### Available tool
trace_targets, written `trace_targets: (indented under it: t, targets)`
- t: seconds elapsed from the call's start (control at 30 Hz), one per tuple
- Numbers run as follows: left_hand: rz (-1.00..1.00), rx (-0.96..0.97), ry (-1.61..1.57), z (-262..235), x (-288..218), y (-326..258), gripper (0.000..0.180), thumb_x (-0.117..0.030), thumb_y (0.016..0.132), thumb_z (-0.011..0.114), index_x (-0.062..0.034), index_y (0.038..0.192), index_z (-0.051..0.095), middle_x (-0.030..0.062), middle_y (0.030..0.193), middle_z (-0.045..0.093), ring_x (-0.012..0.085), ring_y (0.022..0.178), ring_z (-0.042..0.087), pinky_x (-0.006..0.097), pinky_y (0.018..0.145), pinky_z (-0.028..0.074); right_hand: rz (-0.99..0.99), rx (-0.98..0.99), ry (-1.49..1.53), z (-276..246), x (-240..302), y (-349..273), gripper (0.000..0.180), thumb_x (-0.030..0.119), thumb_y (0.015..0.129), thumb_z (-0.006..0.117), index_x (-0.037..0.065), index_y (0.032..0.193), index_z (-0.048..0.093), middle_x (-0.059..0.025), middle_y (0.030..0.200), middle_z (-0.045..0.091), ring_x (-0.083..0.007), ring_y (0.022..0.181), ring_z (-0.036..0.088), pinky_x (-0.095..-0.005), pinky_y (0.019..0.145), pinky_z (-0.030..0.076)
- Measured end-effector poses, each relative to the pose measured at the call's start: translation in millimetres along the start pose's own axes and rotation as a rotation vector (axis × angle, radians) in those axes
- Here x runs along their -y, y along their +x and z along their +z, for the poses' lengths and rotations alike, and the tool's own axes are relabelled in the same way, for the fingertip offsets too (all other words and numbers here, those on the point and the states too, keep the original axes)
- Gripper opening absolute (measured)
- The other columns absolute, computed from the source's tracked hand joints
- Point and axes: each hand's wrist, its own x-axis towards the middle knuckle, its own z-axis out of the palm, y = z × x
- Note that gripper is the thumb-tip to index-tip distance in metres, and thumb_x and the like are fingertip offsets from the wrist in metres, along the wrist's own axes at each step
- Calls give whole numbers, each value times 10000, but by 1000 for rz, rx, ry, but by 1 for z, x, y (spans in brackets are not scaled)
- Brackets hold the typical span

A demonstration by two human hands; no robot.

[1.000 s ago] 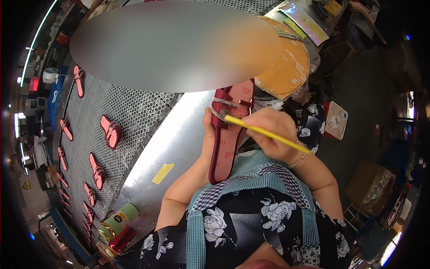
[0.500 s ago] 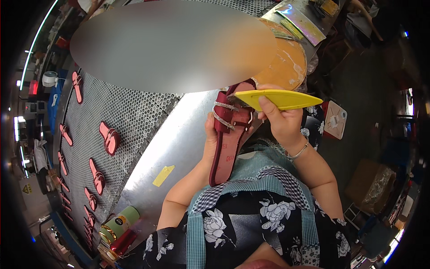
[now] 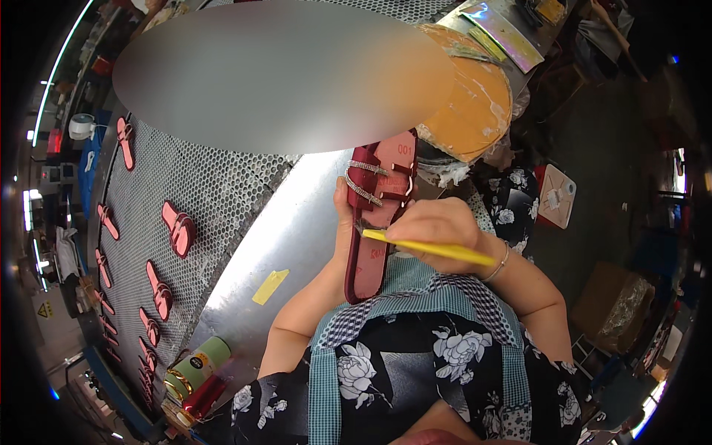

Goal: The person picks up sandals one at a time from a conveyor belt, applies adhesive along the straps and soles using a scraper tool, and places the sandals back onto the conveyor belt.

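Observation:
My left hand (image 3: 343, 216) grips a dark red sandal (image 3: 366, 268) by its left edge, with most of the fingers hidden behind it. The sandal has a pink insole and straps set with sparkling stones, and its heel end points toward me. In my right hand (image 3: 443, 220) is a yellow-handled brush (image 3: 437, 248), pinched between closed fingers. Its small dark tip lies at the sandal's left edge, just below the straps. Whether the tip touches the edge is hard to tell.
To the left, several pink-and-red sandals (image 3: 178, 228) lie on a perforated mesh surface (image 3: 222, 185). A metal ledge (image 3: 245, 256) carries a strip of yellow tape (image 3: 270, 287) and a green can (image 3: 204, 361). Ahead stands a round orange-topped surface (image 3: 475, 111). A blurred oval hides the area beyond.
My right hand has brought the brush down from the toe end to the sandal's left edge below the straps, turning its handle. The sandal has shifted slightly left in my left hand.

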Motion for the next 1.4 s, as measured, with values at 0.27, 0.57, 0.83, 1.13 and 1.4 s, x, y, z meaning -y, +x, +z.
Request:
trace_targets:
  t: [0.27,0.57,0.83,1.13,1.4]
  targets:
    - [-32,-11,-70,-2,1,3,720,-701,854,342,-135,1284,460,78,1226,543,212,1094,543,352,914,471,548,-468,435,-9,-8,7,206,84,910,581,-3,1095,602,-34,1008,638,-34,732,565,-170,596,477]
    - [-32,-1,40,17,1,1,721,-711,856,294,-147,1270,471,58,1275,508,196,1155,501,356,995,401,-108,-202,-232,-26,-18,10,267,10,774,666,14,1033,603,-127,863,645,-248,706,649,-290,596,525]
    - [-56,70,-38,6,6,16,809,-740,838,311,-91,1310,420,108,1250,502,223,1164,490,367,1003,405,-73,-137,-307,-33,-10,5,293,73,716,684,56,1007,651,-98,875,643,-221,684,646,-283,574,522]
    - [40,91,41,2,6,21,810,-724,849,261,-107,1355,402,157,1227,541,291,1090,549,423,973,433,-57,-83,-220,-26,-4,1,318,90,724,696,81,1038,645,-92,888,644,-218,713,650,-292,589,526]
    - [51,-8,64,20,5,15,787,-721,834,359,-87,1291,444,117,1209,537,251,1119,523,396,970,424,-98,-213,-220,-39,-23,13,271,0,757,683,22,1012,594,-136,857,647,-258,682,654,-300,562,530]
